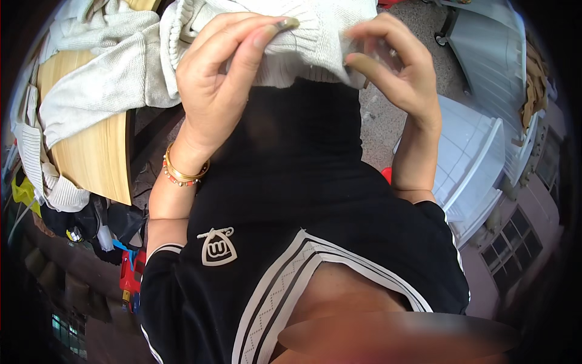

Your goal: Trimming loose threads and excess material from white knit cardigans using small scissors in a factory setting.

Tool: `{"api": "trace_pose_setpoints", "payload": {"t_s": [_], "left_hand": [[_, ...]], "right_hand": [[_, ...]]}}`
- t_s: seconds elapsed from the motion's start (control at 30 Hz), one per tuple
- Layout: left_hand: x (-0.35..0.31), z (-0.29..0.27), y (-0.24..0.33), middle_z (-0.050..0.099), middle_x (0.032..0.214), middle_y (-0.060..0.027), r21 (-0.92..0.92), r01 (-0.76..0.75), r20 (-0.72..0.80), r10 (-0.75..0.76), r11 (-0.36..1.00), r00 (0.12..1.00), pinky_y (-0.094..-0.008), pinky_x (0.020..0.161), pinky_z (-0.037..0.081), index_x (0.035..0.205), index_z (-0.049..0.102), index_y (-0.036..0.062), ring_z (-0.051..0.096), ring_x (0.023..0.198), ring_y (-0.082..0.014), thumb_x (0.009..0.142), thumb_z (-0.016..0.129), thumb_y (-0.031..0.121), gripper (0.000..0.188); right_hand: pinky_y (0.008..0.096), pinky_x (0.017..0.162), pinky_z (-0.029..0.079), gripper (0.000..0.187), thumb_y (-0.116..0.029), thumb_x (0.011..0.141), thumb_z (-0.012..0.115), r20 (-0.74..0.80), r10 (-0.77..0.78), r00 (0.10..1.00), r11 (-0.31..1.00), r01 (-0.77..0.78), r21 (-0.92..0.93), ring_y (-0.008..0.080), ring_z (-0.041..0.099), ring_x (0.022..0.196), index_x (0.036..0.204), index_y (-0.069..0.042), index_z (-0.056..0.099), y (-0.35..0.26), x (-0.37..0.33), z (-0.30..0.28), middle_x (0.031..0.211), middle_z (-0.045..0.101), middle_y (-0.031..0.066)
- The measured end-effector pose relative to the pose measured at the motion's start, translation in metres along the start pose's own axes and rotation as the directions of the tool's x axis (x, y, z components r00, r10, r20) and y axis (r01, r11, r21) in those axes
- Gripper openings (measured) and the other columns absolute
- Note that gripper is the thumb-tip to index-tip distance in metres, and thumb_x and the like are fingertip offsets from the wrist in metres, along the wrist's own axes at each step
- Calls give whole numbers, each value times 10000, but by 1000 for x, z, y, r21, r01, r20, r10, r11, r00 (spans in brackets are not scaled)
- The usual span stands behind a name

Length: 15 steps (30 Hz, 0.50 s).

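Wooden table (82, 167): off to the left, half covered by pale knitwear, lower right corner poking out.
Cream knit (318, 36): bunched beyond the table's right edge, above the lap, between both hands; can't tell one garment from several, given more of the same cloth across the tabletop.
Weight: probably light per handful, with some drag from cloth over the table's right edge.
Feel: soft, floppy, likely stretchy, springiest along the ribbing; low slip, going by the textured face.
Fragility: nothing brittle, but likely easy to snag or pull a loop.
Hold: best flat between thumb and fingers on the thicker ribbing; avoid tugging single stitches.
Left hand (215, 70): thumb and forefinger drawn together over the ribbing; can't tell cloth from something finer.
Right hand (397, 64): curled just beside the hem, blurred; can't tell grasping from released.
Ribbed cuff (66, 194): hanging past the table's lower edge.
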State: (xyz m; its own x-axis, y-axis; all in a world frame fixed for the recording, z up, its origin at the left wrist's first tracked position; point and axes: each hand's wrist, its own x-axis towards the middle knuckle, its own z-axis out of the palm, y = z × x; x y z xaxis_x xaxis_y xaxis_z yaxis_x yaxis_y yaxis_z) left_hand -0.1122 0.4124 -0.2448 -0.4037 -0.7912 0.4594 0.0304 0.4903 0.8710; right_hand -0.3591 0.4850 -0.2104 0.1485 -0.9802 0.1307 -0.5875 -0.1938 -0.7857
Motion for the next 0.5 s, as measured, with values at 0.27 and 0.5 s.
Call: {"api": "trace_pose_setpoints", "payload": {"t_s": [0.27,0.5], "left_hand": [[-5,6,-5,717,984,-77,-165,100,-78,-114,981,990,-226,768,508,1060,736,-44,652,858,-119,967,657,26,141],[-6,9,-3,718,976,-73,-216,203,-92,-227,955,969,-224,781,506,1059,732,-49,653,869,-112,963,666,27,139]], "right_hand": [[318,744,494,312,-146,888,746,-72,-67,995,993,59,-103,233,615,827,1156,-9,666,-48,30,4,976,629,126],[306,629,467,400,-96,834,793,-49,-99,994,988,92,-127,198,579,721,1220,-29,710,-51,29,8,869,591,91]]}}
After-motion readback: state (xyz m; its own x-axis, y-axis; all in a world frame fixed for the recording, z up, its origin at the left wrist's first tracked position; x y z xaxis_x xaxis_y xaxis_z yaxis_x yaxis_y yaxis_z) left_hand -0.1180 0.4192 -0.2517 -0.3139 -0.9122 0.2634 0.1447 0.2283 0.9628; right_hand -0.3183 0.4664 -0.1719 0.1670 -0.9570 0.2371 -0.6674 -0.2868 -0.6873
